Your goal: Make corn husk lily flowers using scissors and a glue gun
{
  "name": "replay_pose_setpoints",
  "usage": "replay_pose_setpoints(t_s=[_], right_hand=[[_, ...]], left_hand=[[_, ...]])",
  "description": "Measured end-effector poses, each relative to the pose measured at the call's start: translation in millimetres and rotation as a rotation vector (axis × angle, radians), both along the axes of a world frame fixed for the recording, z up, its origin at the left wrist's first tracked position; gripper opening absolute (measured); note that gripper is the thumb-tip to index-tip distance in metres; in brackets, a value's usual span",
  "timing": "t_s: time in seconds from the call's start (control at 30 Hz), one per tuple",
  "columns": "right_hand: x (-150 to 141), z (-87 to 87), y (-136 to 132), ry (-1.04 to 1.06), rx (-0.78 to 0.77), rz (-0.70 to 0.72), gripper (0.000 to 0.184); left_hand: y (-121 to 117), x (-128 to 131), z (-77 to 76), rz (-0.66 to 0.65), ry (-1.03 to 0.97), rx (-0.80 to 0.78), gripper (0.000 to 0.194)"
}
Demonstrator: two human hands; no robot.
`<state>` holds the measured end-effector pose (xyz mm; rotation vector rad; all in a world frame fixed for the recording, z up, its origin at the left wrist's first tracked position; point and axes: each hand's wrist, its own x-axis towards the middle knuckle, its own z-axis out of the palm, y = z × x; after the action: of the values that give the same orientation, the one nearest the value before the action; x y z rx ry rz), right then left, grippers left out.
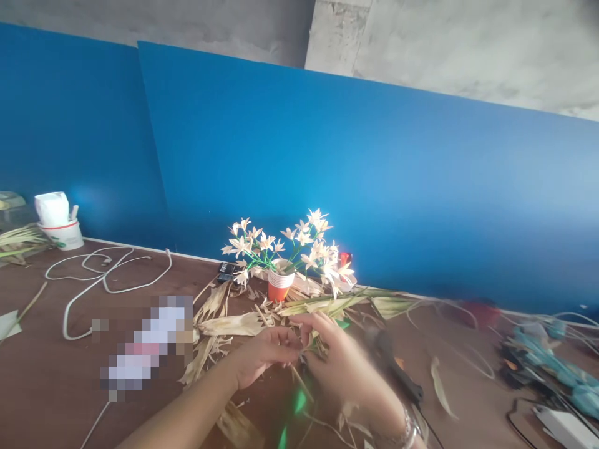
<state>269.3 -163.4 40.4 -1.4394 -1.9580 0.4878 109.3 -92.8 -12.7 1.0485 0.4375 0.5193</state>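
At lower centre, the left hand [266, 357] and right hand [337, 355] adjoin, both curled; whether they pinch anything cannot be determined. A husk strip [302, 383] slants down-right just below.

Husks [234, 324] look papery, the panel [374, 187] smooth and glossy.

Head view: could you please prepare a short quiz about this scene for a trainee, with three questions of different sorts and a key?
1. True or false: the left hand and the right hand are close together, nearer the camera than the cup holding pale flowers.
2. Which wrist wears a bracelet? A) left; B) right; C) both.
3. Fill in the colour: the panel behind the flowers is ____.

Key: 1. true; 2. B; 3. blue.
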Motion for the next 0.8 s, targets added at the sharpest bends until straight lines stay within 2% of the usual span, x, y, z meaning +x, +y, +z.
replay_pose_setpoints(t_s=[0.27, 0.53, 0.8], right_hand=[[-1, 5.7, -2, 0.009, 0.013, -0.017, 0.059], [-1, 8.4, -2, -0.037, -0.002, 0.002, 0.06], [-2, 11.9, -3, -0.048, -0.003, 0.013, 0.06]], left_hand=[[2, 0, -5.8, 0.094, 0.107, 0.147, 0.018], [1, -2, 2.9, 0.14, 0.174, 0.312, 0.011], [2, -2, 4.2, 0.172, 0.269, 0.507, 0.004]])
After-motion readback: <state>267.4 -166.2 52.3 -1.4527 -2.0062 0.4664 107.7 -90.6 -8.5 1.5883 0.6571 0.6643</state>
